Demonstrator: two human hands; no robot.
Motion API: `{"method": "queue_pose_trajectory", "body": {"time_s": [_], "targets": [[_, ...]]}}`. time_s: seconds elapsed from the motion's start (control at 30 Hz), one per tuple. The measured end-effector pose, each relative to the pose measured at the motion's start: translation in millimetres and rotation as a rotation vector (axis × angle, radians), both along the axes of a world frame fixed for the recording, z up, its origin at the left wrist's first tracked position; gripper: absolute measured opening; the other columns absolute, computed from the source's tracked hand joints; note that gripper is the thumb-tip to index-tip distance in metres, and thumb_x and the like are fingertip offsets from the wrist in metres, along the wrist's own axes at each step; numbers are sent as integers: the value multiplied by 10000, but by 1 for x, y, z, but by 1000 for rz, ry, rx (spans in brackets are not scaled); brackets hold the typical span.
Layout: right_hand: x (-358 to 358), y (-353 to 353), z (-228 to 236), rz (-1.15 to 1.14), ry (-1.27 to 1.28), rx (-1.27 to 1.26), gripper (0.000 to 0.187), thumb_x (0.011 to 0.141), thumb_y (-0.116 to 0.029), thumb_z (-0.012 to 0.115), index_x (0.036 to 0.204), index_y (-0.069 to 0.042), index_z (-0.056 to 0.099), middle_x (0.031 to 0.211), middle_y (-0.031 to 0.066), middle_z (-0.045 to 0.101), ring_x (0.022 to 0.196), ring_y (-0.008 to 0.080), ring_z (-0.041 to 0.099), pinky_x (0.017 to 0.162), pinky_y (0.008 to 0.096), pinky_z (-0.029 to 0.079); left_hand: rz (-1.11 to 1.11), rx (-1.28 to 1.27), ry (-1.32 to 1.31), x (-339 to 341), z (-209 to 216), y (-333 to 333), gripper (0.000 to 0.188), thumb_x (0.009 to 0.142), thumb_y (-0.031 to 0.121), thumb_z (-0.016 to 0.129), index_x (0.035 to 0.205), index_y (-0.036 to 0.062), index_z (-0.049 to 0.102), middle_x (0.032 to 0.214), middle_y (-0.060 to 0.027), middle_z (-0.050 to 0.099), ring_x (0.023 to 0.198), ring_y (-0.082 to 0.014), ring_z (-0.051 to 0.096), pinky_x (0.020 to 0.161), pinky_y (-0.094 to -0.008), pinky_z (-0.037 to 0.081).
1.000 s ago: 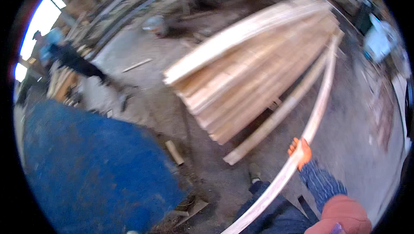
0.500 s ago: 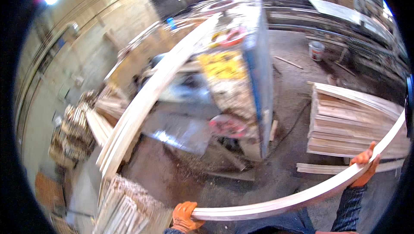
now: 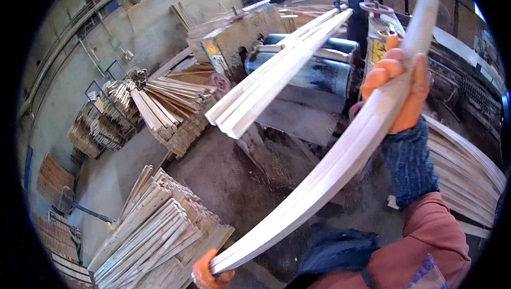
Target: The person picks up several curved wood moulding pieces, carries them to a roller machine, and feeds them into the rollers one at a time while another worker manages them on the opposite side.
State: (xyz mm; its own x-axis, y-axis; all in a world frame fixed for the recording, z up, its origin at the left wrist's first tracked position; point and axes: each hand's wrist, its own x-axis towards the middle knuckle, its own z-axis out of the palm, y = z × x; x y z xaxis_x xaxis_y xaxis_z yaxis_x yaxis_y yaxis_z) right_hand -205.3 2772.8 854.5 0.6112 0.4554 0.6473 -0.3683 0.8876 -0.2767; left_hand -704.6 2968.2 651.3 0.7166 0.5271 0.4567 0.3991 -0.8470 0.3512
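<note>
In orange gloves, my two hands hold a long pale bundle of wooden strips (image 3: 314, 196), its edges bowed by the lens. My left hand (image 3: 213, 274) is closed round the near end at the bottom. Farther up, my right hand (image 3: 399, 89) wraps it from the right side, fingers over the top. The far end rises out of the upper edge. Beyond it, several wooden strips (image 3: 277, 73) lie sloping across the roller machine (image 3: 324, 79), their near ends jutting toward me.
A stack of strips (image 3: 154, 236) stands at lower left, another stack (image 3: 178, 118) behind it. More boards (image 3: 460, 166) lie at right. A co-worker (image 3: 355, 1) stands at the machine's far side, one hand at the strips' far end. A handwheel (image 3: 220, 82) sticks out on the machine's left.
The view has swung left. The held strips have gone from lying across me to pointing forward and up, with my right hand raised. Both hands keep their grip.
</note>
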Motion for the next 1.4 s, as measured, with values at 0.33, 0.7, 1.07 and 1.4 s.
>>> {"method": "queue_pose_trajectory", "body": {"time_s": [0.33, 0.7, 1.07, 1.4], "targets": [[-145, 279, 1, 645, -25, 389, 550, 978, -571, 626, 1332, -154, 573, 1135, 29, 719, 992, 222, 679, 871, 447, 530, 706, 542, 332, -296, 12, 80, 600, 908, 376, 727, 1352, -8, 600, 1219, -262, 650, 1076, -475, 633, 910, -559, 532], [-262, 419, -61, 730, 432, 46, 472, 935, -481, 701, 1214, -120, 584, 861, -7, 473, 809, 201, 518, 783, 373, 455, 965, 439, 506, -430, 59, 73, 737, 815, 571, 782, 1323, 56, 637, 1125, -208, 689, 999, -444, 660, 853, -538, 560], [-212, 496, -157, 679, 522, 92, 508, 891, -517, 753, 1237, -152, 682, 1072, 14, 738, 951, 225, 730, 883, 454, 603, 759, 180, 660, -367, 162, 161, 788, 718, 570, 831, 1271, 41, 645, 1052, -225, 697, 945, -476, 643, 841, -568, 511], [-40, 484, -290, 285, 670, -106, 758, 956, -606, 629, 1580, -259, 375, 1657, 145, 302, 1424, 373, 453, 1130, 563, 434, 632, 113, 566, -315, 67, 242, 571, 713, 560, 833, 1085, 138, 741, 1072, -193, 666, 1034, -432, 606, 828, -604, 483]]}}
